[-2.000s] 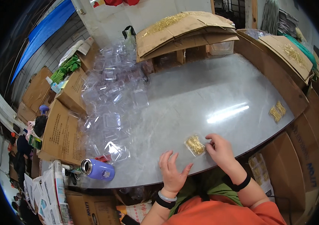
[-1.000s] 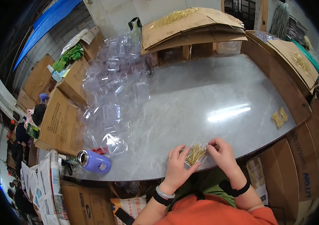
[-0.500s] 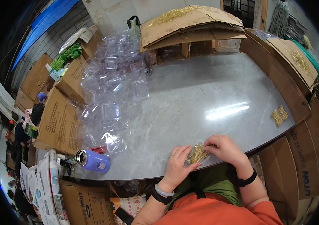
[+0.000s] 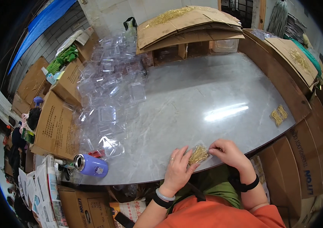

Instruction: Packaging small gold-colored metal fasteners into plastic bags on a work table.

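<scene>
A small clear plastic box (image 4: pixel 203 163) filled with thin gold-coloured strands (image 4: pixel 198 154) is at the table's near edge, in front of me. My left hand (image 4: pixel 178 167) grips it from the left, with the thumb along the near side and the fingers at the far side. At the box's right edge, my right hand (image 4: pixel 228 152) has thumb and forefinger pinched together. Whatever lies between those fingertips is too small to make out. Toward the right end of the table lie two packs of gold strands (image 4: pixel 278 115), side by side.
Many empty clear plastic boxes (image 4: pixel 107 114) are heaped along the table's left side. Near them stands a purple bottle (image 4: pixel 95 166) without a lid. Layered cardboard (image 4: pixel 184 28) with loose gold strands on top rises at the back. Cardboard walls (image 4: pixel 283 76) edge the right side.
My right fingertips have drawn back slightly from over the gold strands to the box's edge. My left hand stays on the box. The whole view has shifted a little.
</scene>
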`<act>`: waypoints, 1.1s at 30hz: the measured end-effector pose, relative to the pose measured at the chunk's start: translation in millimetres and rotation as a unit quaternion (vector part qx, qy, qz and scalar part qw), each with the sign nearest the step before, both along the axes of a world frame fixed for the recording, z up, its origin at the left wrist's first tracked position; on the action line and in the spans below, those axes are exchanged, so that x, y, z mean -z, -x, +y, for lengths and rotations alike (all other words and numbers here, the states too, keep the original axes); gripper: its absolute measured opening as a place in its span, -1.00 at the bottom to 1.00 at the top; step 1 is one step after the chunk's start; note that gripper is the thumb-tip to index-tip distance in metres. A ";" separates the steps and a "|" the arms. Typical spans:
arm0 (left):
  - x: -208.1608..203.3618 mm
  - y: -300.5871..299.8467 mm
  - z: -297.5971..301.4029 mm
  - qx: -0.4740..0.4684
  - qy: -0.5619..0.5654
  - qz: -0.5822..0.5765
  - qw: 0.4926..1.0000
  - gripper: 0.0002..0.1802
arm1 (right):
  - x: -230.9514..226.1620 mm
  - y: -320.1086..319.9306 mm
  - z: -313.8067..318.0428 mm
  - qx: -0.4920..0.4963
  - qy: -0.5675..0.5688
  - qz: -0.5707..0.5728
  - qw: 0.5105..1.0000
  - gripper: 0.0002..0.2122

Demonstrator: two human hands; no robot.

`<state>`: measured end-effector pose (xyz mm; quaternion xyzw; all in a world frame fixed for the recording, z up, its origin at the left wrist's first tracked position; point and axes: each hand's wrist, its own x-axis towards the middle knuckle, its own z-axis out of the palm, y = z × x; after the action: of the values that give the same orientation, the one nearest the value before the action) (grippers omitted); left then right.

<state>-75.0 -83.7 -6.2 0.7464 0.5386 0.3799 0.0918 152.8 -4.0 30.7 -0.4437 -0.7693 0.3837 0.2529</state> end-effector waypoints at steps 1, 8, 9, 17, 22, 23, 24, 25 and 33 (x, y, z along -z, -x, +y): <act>-2.0 -1.6 -1.0 -0.003 0.001 -0.005 1.000 -0.41 | -1.3 -0.9 -0.7 0.000 0.001 -0.004 1.000 -0.83; 4.0 -3.7 0.2 -0.018 -0.013 -0.016 1.000 -0.31 | 3.6 -12.1 7.0 0.027 0.149 0.051 0.987 -0.78; 3.9 -3.6 0.3 -0.019 -0.012 -0.016 1.000 -0.31 | 4.2 -12.7 7.4 0.030 0.197 0.069 0.978 -0.78; -0.8 -5.0 2.4 -0.026 0.004 -0.035 0.999 -0.34 | 9.4 12.9 -16.3 0.053 -0.071 0.057 0.994 -0.86; -2.6 -5.6 1.1 -0.019 0.004 -0.028 0.999 -0.35 | 8.5 9.0 -19.5 0.103 -0.055 0.029 0.993 -0.87; -2.5 -5.7 1.2 -0.020 0.001 -0.024 1.000 -0.36 | 9.9 10.0 -19.1 0.101 -0.057 0.031 0.993 -0.87; -2.2 -5.3 1.4 -0.020 -0.002 -0.019 1.000 -0.36 | 10.4 10.8 -19.0 0.099 -0.059 0.033 0.993 -0.87; -1.9 -4.5 0.9 -0.022 -0.005 -0.015 1.000 -0.36 | 9.5 12.0 -18.8 0.117 -0.060 0.026 0.991 -0.88; 0.7 -4.7 1.9 -0.018 0.000 -0.020 1.000 -0.37 | 11.8 15.2 -13.3 0.071 0.090 0.081 0.990 -0.86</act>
<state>-70.3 -81.8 -6.9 0.7292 0.5498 0.3959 0.0958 137.6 -17.2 19.0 -0.4859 -0.6753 0.4668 0.2999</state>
